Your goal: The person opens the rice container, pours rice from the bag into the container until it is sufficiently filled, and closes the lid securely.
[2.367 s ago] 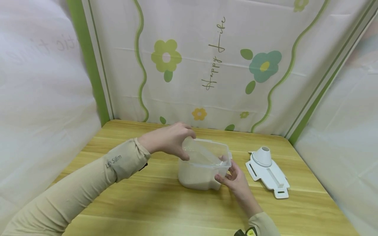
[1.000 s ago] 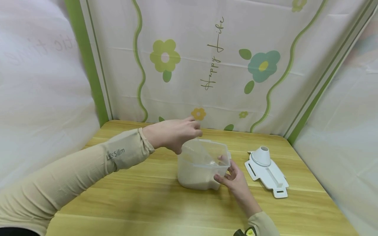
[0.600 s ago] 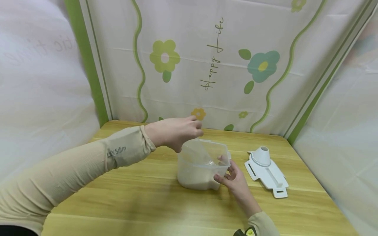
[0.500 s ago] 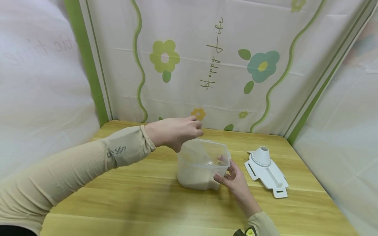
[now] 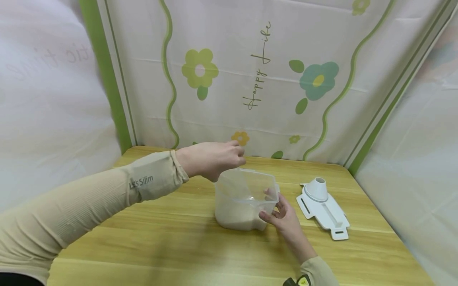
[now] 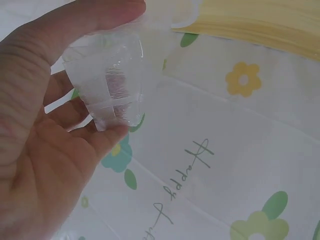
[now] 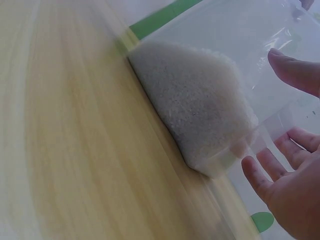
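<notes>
In the head view a translucent plastic rice container (image 5: 236, 216) stands upright and lidless on the table. White rice (image 7: 190, 95) fills its lower part in the right wrist view. My left hand (image 5: 212, 159), above the container's left rim, grips a clear, crinkled plastic bag (image 6: 120, 85), whose shiny lower end (image 5: 250, 198) hangs inside the container. Through the bag, part of the fingers shows in the left wrist view. My right hand (image 5: 286, 220) holds the container's right end, thumb on the near wall and fingers round the side. The bag's contents are hard to make out.
A white lid (image 5: 330, 218) with a cone-shaped spout (image 5: 318, 190) lies on the wooden table (image 5: 171, 246), right of the container. A flower-printed curtain (image 5: 229, 99) hangs behind the table, and pale sheets (image 5: 422, 151) close off the sides.
My left hand has risen and turned over, lifting the bag's upper end; its lower end has shifted left inside the container. The right hand, container and lid have stayed in place.
</notes>
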{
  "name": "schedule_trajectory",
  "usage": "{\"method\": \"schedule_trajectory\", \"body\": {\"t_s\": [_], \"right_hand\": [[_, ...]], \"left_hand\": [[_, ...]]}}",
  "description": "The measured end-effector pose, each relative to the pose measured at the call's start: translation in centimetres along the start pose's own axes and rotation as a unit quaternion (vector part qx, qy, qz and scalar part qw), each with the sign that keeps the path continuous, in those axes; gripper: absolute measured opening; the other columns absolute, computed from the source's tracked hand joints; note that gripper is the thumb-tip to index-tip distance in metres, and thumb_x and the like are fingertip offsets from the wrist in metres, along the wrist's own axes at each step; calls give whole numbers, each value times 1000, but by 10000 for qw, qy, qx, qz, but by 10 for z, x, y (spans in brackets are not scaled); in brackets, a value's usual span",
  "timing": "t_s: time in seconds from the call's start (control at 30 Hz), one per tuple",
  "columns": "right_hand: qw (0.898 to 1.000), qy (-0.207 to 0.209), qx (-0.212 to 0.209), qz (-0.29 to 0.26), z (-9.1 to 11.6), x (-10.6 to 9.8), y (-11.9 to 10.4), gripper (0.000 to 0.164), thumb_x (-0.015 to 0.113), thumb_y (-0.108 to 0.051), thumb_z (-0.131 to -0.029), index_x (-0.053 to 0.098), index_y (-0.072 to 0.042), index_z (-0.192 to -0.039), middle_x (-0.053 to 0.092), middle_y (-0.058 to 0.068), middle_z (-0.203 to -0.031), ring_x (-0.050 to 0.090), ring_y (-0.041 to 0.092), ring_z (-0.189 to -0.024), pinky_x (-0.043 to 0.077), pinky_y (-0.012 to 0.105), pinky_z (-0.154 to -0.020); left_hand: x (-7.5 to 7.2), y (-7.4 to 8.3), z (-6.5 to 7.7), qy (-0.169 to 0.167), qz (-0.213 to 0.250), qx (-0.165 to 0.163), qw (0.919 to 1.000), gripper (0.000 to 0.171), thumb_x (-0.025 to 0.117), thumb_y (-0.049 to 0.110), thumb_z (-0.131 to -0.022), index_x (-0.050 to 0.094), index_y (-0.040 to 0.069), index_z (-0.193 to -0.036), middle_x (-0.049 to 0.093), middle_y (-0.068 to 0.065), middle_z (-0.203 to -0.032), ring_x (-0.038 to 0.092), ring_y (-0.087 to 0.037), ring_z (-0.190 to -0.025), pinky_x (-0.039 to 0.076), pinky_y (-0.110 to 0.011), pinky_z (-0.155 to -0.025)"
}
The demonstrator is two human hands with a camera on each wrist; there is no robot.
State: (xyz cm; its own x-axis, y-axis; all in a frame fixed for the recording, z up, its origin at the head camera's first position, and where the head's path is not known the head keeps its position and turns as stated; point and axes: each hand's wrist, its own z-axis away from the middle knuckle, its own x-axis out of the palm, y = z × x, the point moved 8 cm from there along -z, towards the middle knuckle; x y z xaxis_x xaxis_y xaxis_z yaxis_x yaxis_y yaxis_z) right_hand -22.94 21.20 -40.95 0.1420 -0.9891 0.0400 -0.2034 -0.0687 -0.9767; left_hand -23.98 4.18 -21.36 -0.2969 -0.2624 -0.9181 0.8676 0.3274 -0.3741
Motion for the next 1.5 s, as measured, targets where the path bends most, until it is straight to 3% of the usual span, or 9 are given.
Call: {"method": "schedule_trajectory", "body": {"t_s": [0.23, 0.7, 1.07, 1.5], "right_hand": [[10000, 8, 40, 23, -1, 0, 1, 72, 73, 8, -82, 39, 2, -145, 38, 22, -147, 57, 33, -113, 54, 35, -87], [10000, 25, -10, 65, 1, 0, 0, 73, 75, 5, -82, 40, 0, -145, 41, 22, -145, 54, 32, -118, 53, 35, -90], [9997, 39, -50, 217, 0, -1, 0, 71, 74, 7, -83, 41, 1, -145, 43, 22, -142, 53, 30, -118, 52, 32, -91], [9996, 76, -72, 249, -1, -1, 0, 72, 75, 7, -82, 41, 0, -145, 44, 21, -143, 54, 27, -118, 52, 32, -91]], "left_hand": [[-2, -4, 4, 151, 88, -45, 9998, 43, 74, -6, -72, 64, 5, -112, 59, -8, -106, 52, -25, -97, 49, -29, -81], [-12, 1, 11, 918, -139, 376, 9950, 39, 69, -14, -68, 62, 4, -103, 58, -8, -98, 53, -28, -95, 48, -32, -82], [-12, 1, 18, 1338, -272, 515, 9893, 46, 67, -17, -66, 61, 2, -107, 59, -11, -101, 53, -31, -100, 49, -34, -88], [-9, -1, 18, 1264, -248, 410, 9908, 46, 69, -17, -66, 61, 2, -108, 59, -11, -103, 53, -30, -102, 49, -32, -88]]}}
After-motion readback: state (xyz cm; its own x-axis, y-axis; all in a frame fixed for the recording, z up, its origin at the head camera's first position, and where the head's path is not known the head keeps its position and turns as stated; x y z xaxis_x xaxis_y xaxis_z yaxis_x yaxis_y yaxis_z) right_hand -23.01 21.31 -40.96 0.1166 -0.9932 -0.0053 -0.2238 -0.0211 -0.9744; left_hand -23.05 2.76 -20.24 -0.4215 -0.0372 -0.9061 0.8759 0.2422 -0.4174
